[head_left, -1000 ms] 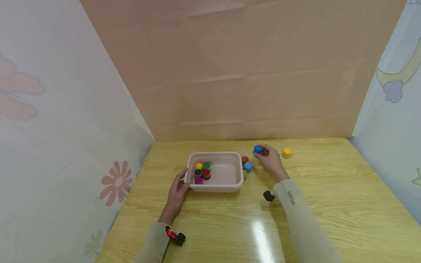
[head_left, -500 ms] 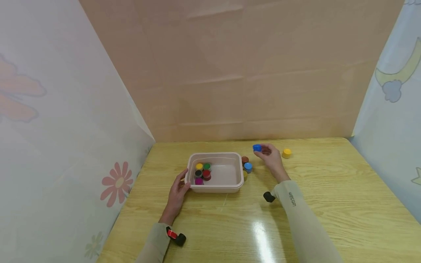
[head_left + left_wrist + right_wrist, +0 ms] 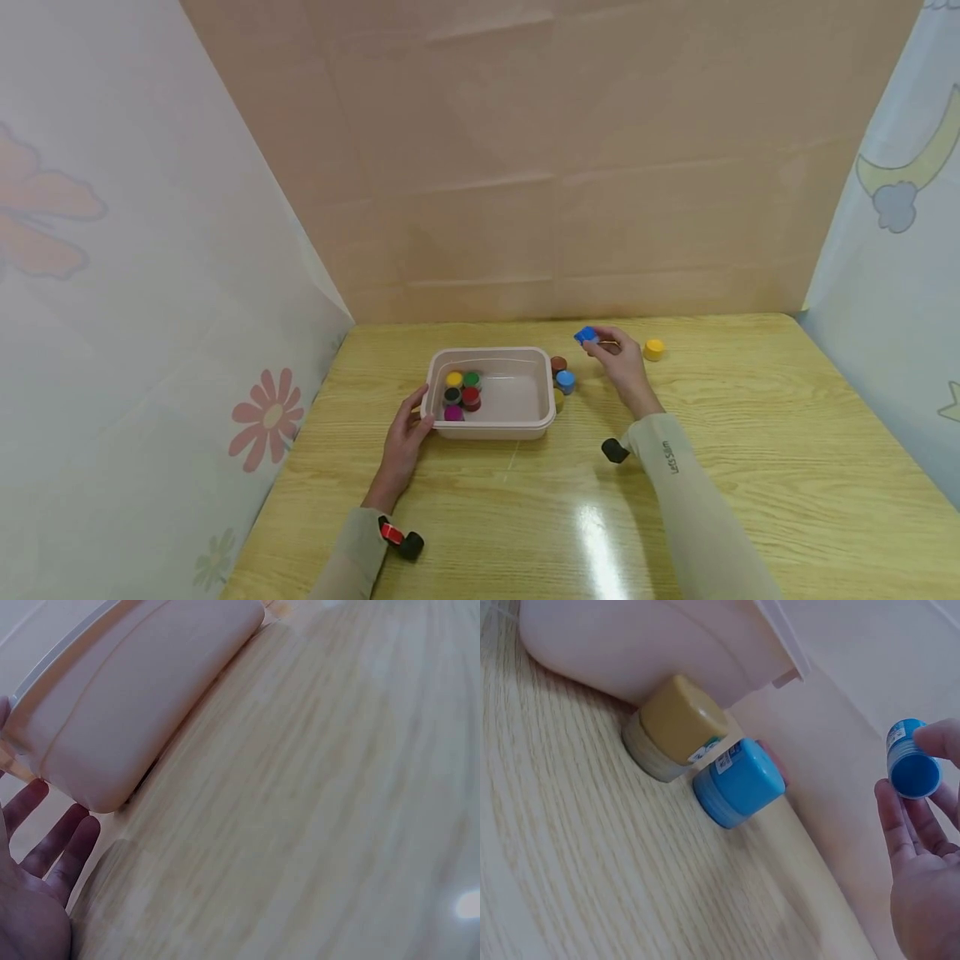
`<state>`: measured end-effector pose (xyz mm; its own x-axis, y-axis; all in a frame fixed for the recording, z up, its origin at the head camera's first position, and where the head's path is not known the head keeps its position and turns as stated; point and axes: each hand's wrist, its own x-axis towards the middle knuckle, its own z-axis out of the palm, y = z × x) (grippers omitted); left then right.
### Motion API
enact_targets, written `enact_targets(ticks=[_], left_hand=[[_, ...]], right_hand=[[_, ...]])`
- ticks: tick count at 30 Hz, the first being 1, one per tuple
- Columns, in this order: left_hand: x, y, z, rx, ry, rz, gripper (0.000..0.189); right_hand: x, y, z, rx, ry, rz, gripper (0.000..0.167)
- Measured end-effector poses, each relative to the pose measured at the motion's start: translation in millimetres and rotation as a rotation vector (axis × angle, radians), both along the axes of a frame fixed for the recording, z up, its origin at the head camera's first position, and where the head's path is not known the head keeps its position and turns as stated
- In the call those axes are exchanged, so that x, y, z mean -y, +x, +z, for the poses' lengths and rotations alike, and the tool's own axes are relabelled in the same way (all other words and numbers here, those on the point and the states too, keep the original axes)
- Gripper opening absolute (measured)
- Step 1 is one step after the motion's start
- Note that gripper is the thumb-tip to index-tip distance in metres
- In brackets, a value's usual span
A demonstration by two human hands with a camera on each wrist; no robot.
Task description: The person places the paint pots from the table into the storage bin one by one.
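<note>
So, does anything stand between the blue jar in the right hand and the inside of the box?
Yes, low down: the brown jar, light blue jar and ochre jar stand beside the box on its right, then its rim. The raised blue jar could probably pass over them.

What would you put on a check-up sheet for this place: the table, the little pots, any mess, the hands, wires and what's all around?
Surface: wood-grain table, with a bright glare patch near the front.
Job's things: pale pink container holding five pots; three more pots stand beside its right end; a yellow pot stands farther right.
Clutter: nothing seen.
Hands: left hand touches the container's left end; right hand holds a tilted blue pot above the table.
Cables: nothing seen.
Surroundings: creased brown backdrop; pale patterned walls at both sides.
</note>
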<state>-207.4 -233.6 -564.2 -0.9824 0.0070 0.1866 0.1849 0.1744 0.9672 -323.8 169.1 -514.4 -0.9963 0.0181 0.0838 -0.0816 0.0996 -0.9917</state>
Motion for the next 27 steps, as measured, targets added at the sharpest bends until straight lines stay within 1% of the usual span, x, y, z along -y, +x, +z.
enact_targets(ticks=[5,8,9,13,14,16,20,27], left_hand=[[0.2,0.4,1.3,0.012,-0.006,0.000,0.051],[0.1,0.5,2.1,0.017,-0.012,0.000,0.051],[0.1,0.5,2.2,0.018,-0.015,0.002,0.051],[0.0,-0.6,2.0,0.013,-0.014,0.003,0.052],[0.0,-0.7,2.2,0.013,-0.014,0.004,0.051],[0.1,-0.8,2.4,0.013,-0.014,0.005,0.051],[-0.2,0.0,2.4,0.015,-0.017,0.009,0.051],[-0.8,0.1,1.1,0.004,-0.005,0.014,0.051]], right_hand=[[0.9,-2.0,1.7,-0.016,-0.068,-0.003,0.047],[2.5,-1.0,5.8,-0.027,-0.090,-0.004,0.047],[3.2,0.1,8.1,-0.030,-0.093,-0.004,0.046],[8.4,13.2,27.6,-0.048,-0.091,-0.005,0.042],[8.5,13.8,28.2,-0.049,-0.088,-0.004,0.042],[9.1,14.0,27.0,-0.056,-0.074,-0.007,0.042],[7.4,5.9,10.4,-0.062,-0.054,-0.015,0.045],[9.8,8.6,11.7,-0.098,-0.052,-0.007,0.047]])
